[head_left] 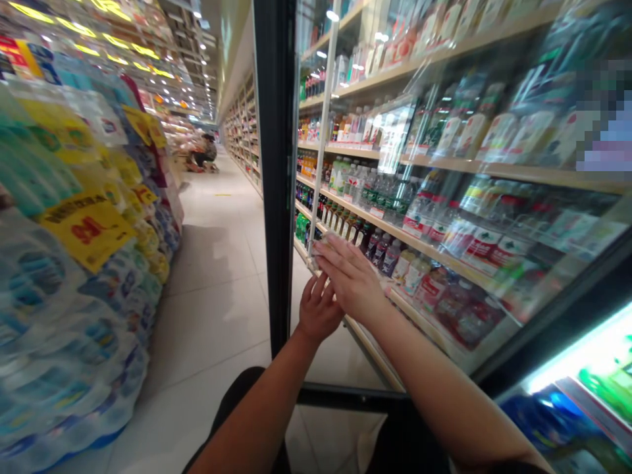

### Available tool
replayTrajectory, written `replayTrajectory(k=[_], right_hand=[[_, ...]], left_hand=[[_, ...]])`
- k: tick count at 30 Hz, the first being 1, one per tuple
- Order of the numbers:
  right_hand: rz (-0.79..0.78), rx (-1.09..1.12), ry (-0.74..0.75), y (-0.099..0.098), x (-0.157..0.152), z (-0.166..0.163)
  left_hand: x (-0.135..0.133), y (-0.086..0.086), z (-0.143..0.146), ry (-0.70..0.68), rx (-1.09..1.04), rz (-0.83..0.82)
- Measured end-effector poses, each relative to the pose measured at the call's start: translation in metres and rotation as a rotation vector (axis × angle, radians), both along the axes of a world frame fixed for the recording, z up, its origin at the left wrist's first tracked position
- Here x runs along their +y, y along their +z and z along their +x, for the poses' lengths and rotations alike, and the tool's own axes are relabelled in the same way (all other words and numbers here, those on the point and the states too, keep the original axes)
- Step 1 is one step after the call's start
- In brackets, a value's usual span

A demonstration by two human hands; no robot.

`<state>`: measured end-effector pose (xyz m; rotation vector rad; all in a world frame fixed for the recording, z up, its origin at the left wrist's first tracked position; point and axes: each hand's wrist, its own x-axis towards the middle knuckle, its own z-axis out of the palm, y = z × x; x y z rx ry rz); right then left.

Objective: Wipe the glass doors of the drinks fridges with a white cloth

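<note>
A glass cooler door point(444, 197) with a black frame point(276, 164) stands in front of me, and shelves of bottled drinks point(395, 204) show through it. My right hand point(350, 280) lies flat on the glass with its fingers stretched out. The fingertips reach the lower end of the door's vertical silver handle point(323, 131). My left hand point(318, 309) is just below and partly under the right one, fingers up and slightly apart against the glass. Neither hand holds anything.
Tall stacks of wrapped water-bottle packs point(59, 276) with yellow price signs point(86, 227) line the left side. A white tiled aisle point(217, 263) runs ahead between them and the coolers. A person point(205, 153) crouches far down it. A lit cooler shelf point(582, 388) shows at lower right.
</note>
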<state>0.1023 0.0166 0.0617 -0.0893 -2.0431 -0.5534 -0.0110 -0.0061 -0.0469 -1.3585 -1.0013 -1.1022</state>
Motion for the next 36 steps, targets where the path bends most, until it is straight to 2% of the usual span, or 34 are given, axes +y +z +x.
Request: replayTrajectory(k=[3, 6, 9, 13, 17, 20, 25, 28, 31, 33, 36], right_hand=[[0.024, 0.027, 0.009, 0.019, 0.009, 0.006], [-0.026, 0.154, -0.020, 0.038, 0.018, 0.019], [-0.065, 0.274, -0.043, 0.040, 0.023, 0.030], [-0.051, 0.284, -0.059, 0.040, 0.025, 0.038], [0.032, 0.335, -0.165, 0.066, 0.036, 0.052], [0.026, 0.421, -0.220, 0.078, 0.043, 0.070], [0.000, 0.513, -0.202, 0.072, 0.043, 0.092], [0.002, 0.569, -0.268, 0.080, 0.046, 0.106], [0.029, 0.662, -0.275, 0.089, 0.054, 0.127], [0.054, 0.720, -0.277, 0.082, 0.061, 0.143], [0.068, 0.812, -0.316, 0.052, 0.072, 0.165]], left_hand=[[0.000, 0.001, 0.000, -0.015, -0.004, -0.020], [-0.002, 0.003, 0.001, 0.014, -0.011, -0.057], [-0.004, 0.006, 0.003, 0.026, -0.009, -0.055], [-0.005, 0.008, 0.004, 0.027, 0.004, -0.073], [-0.005, 0.007, 0.002, 0.035, 0.001, -0.106], [-0.004, 0.004, 0.001, 0.012, 0.000, -0.107], [-0.005, 0.005, 0.002, 0.057, 0.008, -0.103], [-0.004, 0.005, 0.002, 0.082, 0.007, -0.087], [-0.004, 0.004, 0.002, 0.088, 0.003, -0.065], [-0.005, 0.004, 0.003, 0.080, 0.005, -0.081], [-0.007, 0.004, 0.004, 0.072, 0.003, -0.108]])
